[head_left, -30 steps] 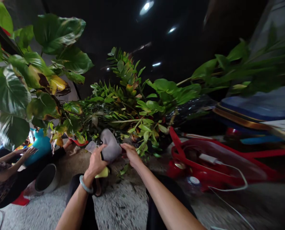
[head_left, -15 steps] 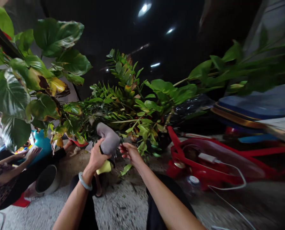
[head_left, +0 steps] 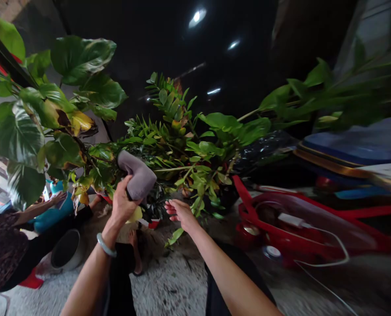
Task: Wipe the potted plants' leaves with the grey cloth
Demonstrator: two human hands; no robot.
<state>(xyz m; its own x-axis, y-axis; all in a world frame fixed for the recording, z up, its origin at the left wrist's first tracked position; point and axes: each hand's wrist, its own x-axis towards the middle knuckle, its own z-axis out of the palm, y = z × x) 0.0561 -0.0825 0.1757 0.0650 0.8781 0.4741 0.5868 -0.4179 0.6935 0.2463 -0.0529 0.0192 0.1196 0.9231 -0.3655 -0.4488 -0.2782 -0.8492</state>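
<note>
My left hand [head_left: 125, 204] is closed round a grey, soft-looking, bent piece [head_left: 136, 175], L-shaped and rounded at its ends, with a dark edge near my palm. It is held up in front of the plants. Just below this hand something pale yellow [head_left: 134, 215] shows, partly hidden by my fingers. My right hand [head_left: 181, 214] hovers to the right of the grey piece, apart from it. Its fingers are curled, with the tips drawn together; anything between them is too small to make out.
Leafy plants [head_left: 211, 153] spread ahead, with large leaves [head_left: 21, 136] at left. On the right stands a red frame [head_left: 257, 210] with a white cable [head_left: 342, 245]. Another person's arm [head_left: 40, 208] is at left beside a blue object [head_left: 49, 217] and a grey bucket [head_left: 67, 250].
My left hand has moved left and up with the grey piece, widening the gap to my right hand. My right hand has stayed nearly in place. The person at left has shifted their hand.
</note>
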